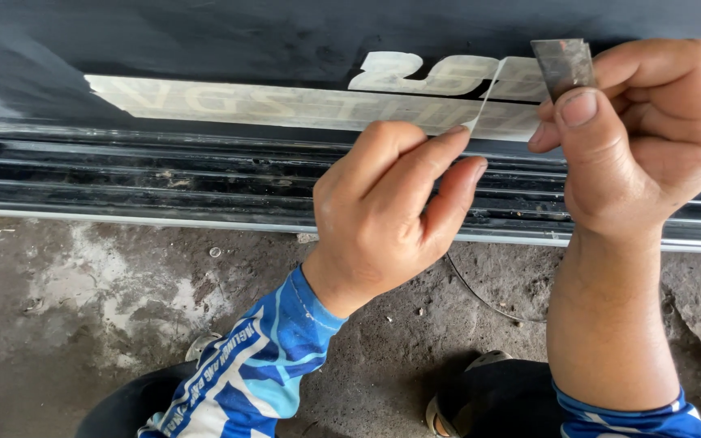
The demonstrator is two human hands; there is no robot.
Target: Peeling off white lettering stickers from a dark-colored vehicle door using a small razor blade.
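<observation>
- Where the head view looks down along the side of a dark vehicle, the left hand point(383, 215) is closed narrow, pinching between thumb and forefinger the loose end of a thin pale strip point(487, 96) that runs up and to the right from its fingertips.
- The strip's upper end meets the cream decal point(285, 104) on the black body panel point(204, 40); whether it is fully free there is hard to make out.
- Just right of the left hand, the right hand point(642, 138) is clenched around a flat metal blade point(562, 66), thumb pressed on its lower part; only the blade's top shows, and any handle is hidden in the fist.
- The blade stands upright just above the thumb, its tip against the decal's right end, which the hand covers.
- Below both hands run dark ribbed sill mouldings point(164, 182), cut off at both edges.
- Beneath the wrists lies stained concrete floor point(83, 300), with a thin wire point(480, 296) between the forearms.
- Blue patterned sleeves point(261, 365) and dark knees are cut off at the bottom edge.
</observation>
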